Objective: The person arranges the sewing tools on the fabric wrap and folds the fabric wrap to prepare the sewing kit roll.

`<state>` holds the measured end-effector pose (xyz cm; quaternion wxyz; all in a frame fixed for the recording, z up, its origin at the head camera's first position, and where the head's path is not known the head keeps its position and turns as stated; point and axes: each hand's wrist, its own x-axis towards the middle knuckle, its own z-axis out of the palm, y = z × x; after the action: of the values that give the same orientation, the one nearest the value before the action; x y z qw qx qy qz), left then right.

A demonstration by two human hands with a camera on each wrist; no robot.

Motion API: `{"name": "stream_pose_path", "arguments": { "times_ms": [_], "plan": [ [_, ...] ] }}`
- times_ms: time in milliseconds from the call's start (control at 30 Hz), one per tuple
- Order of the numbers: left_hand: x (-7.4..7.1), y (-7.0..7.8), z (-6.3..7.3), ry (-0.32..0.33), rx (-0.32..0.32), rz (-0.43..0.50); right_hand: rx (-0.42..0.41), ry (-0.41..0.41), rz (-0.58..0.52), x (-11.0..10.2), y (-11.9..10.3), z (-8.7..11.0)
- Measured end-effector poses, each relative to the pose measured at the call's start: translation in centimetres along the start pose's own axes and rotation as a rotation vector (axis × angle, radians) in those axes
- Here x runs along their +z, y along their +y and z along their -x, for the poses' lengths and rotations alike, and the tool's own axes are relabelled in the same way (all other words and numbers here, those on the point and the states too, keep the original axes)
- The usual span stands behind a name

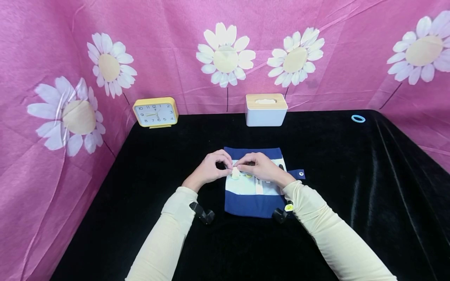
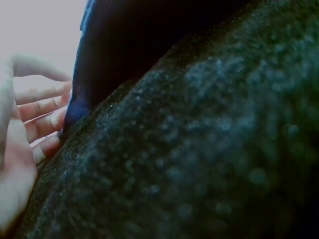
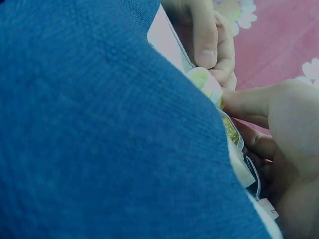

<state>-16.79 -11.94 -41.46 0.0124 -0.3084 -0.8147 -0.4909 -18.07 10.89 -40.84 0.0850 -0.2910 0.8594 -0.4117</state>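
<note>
Blue-and-white pouch (image 1: pixel 254 205) lies flat, likely for easy reach; on its left side we see the right hand (image 1: pixel 261 166) pinching a pale roll (image 1: pixel 235 174), perhaps steadying it; whether the left hand (image 1: pixel 212 168) beside it grips, we cannot tell

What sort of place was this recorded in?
Probably an improvised indoor recording corner: pink daisy-print fabric backdrop hanging behind a black velvety table covering, with a yellow-framed rectangular clock standing at the back.
</note>
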Motion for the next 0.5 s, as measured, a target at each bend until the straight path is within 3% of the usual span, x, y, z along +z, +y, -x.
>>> {"name": "stream_pose_path", "arguments": {
  "times_ms": [333, 500],
  "plan": [
    [0.25, -0.43, -0.28, 0.087, 0.034, 0.115, 0.086, 0.049, -0.081, -0.24, -0.53, 0.15],
    [0.12, -0.58, -0.29, 0.189, 0.012, 0.165, 0.065, 0.087, -0.143, -0.51, -0.69, -0.01]
  ]
}}
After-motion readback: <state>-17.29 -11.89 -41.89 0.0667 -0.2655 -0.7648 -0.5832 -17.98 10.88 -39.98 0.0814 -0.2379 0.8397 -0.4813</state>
